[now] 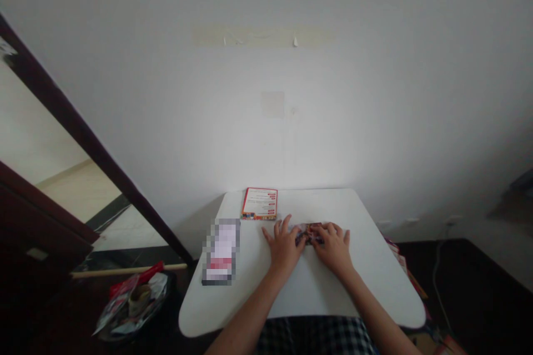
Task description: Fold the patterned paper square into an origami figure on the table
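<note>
My left hand (285, 245) rests on the white table with its outer fingers spread. Its thumb and index finger are closed on the left part of a small, flat, dark multicoloured printed piece (308, 227). From the other side, my right hand (334, 245) grips the same printed area with thumb and index finger, its outer fingers bent and apart. The fingers cover much of the print, so I cannot tell whether it is one piece or several joined.
A red-edged box (260, 203) with printed text lies at the table's back left. A blurred-out phone (221, 252) is on the left side of the white table (316, 294). The wall (333, 138) stands directly behind. A basin of wrappers (135, 305) sits on the floor at left.
</note>
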`<state>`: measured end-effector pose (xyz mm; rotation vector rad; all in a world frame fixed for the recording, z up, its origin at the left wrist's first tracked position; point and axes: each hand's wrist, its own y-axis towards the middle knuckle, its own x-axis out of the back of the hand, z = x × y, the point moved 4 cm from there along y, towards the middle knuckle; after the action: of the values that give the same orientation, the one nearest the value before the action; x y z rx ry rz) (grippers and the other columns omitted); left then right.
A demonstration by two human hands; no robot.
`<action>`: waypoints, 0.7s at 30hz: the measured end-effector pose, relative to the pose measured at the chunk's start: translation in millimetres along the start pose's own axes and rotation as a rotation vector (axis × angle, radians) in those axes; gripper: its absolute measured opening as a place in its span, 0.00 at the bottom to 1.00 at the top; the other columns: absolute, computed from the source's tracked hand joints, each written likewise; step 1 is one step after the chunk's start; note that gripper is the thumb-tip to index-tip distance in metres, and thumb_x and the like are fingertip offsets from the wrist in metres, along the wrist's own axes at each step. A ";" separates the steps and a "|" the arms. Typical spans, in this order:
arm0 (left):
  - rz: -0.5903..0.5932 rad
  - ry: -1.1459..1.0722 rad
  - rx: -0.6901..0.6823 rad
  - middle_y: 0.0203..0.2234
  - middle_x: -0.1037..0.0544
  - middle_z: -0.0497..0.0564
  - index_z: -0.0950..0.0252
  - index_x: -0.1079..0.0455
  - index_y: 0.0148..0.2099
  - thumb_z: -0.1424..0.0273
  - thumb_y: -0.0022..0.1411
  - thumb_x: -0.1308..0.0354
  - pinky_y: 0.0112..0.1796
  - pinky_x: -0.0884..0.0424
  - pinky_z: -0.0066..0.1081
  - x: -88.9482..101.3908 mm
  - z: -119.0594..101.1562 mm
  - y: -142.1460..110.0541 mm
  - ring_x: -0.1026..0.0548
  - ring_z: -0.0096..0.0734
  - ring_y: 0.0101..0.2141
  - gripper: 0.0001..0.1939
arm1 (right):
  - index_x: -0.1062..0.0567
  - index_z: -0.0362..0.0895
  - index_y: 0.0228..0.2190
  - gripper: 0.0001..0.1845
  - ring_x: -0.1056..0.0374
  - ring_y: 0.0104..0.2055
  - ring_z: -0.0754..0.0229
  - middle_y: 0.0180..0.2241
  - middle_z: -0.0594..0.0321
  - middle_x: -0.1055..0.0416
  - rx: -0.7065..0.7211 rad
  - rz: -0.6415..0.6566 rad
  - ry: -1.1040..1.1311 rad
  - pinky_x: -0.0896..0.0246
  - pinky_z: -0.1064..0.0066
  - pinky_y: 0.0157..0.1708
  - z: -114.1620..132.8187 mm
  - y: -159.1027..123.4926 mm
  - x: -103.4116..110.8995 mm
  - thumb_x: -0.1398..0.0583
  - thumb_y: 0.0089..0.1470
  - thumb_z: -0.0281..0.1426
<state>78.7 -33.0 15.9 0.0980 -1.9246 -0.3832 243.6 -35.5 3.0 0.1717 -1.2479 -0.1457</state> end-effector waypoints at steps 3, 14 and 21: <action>-0.006 0.005 0.025 0.65 0.38 0.50 0.49 0.25 0.48 0.50 0.64 0.48 0.56 0.63 0.78 -1.6 1.8 -1.8 0.42 0.56 0.61 0.18 | 0.27 0.61 0.50 0.18 0.45 0.60 0.45 0.52 0.60 0.33 0.006 0.003 -0.003 0.65 0.31 0.61 0.4 -0.3 0.1 0.44 0.59 0.45; 0.018 0.031 0.077 0.65 0.40 0.54 0.48 0.23 0.48 0.47 0.60 0.45 0.57 0.63 0.76 -2.3 6.6 0.9 0.48 0.61 0.65 0.20 | 0.28 0.59 0.51 0.21 0.45 0.61 0.44 0.52 0.58 0.34 -0.001 0.034 -0.013 0.64 0.31 0.61 -3.3 2.5 -2.9 0.45 0.59 0.50; 0.102 0.050 0.053 0.69 0.46 0.52 0.42 0.26 0.53 0.51 0.59 0.41 0.53 0.63 0.80 4.9 21.1 2.2 0.55 0.67 0.67 0.19 | 0.28 0.60 0.51 0.19 0.45 0.60 0.45 0.50 0.59 0.34 -0.039 0.055 0.011 0.65 0.33 0.61 -5.3 6.2 -3.2 0.44 0.59 0.45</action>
<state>57.7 -27.6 14.0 0.0435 -1.8825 -0.2592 247.8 -28.5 -0.3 0.1049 -1.2370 -0.1213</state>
